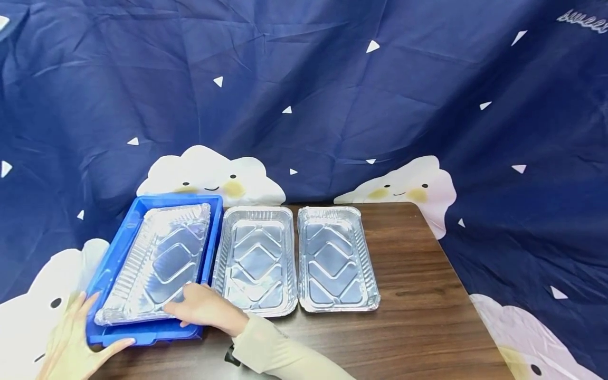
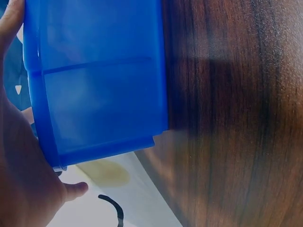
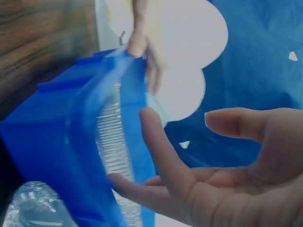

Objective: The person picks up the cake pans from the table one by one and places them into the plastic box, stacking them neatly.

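A blue plastic bin [image 1: 105,274] stands at the left of the table, with a shiny foil tray [image 1: 176,261] lying slightly askew inside it; whether more trays lie beneath cannot be seen. My left hand [image 1: 71,332] is at the bin's front left corner, its fingers spread along the side and its thumb extended. The left wrist view shows that hand [image 2: 28,175] beside the bin's rim. My right hand [image 1: 204,307] is over the bin's front right corner, near the tray's edge. In the right wrist view, thumb and fingers are apart with nothing between them.
Right of the bin, two foil trays, one in the middle [image 1: 256,258] and one farther right [image 1: 334,258], lie side by side on the brown wooden table [image 1: 418,295]. Behind hangs a dark blue cloth [image 1: 323,79] with clouds and white triangles.
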`<state>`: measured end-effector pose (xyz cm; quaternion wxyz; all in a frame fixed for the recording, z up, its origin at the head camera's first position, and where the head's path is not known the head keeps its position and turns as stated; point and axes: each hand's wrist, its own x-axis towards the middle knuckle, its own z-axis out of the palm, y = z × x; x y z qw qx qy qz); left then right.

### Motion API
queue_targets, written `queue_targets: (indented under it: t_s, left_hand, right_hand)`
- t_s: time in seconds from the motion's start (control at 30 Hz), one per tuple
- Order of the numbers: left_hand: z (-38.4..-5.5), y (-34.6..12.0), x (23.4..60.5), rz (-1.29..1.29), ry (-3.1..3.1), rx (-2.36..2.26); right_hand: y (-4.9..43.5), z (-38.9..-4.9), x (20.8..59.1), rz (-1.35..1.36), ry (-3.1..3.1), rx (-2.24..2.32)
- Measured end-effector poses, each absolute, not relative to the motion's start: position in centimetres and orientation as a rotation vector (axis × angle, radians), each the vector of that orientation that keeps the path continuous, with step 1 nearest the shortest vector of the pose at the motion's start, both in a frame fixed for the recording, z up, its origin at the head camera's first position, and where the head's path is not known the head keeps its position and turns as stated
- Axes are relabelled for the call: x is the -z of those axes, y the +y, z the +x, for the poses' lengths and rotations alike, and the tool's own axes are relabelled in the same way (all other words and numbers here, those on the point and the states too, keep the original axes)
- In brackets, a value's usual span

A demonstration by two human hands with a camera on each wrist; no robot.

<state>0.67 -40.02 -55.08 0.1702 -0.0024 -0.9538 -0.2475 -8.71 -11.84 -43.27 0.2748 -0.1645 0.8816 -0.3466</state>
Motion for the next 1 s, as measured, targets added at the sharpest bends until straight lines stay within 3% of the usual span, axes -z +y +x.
queue_targets:
  t_s: [0.2, 0.43, 1.0]
  left_hand:
    - [0.4, -39.9, 55.2, -0.017, -2.714, 0.708]
    - [0.7, -40.1, 55.2, 0.007, -2.766, 0.658]
    - [0.0, -40.0, 54.7, 0.076, -2.912, 0.601]
  right_hand:
    - [-8.3, -9.5, 42.7, -0.616, 2.257, 1.089]
    - [-3.0, -9.9, 42.9, -0.606, 2.128, 1.375]
    - [6.7, -11.7, 42.7, -0.669, 2.195, 1.531]
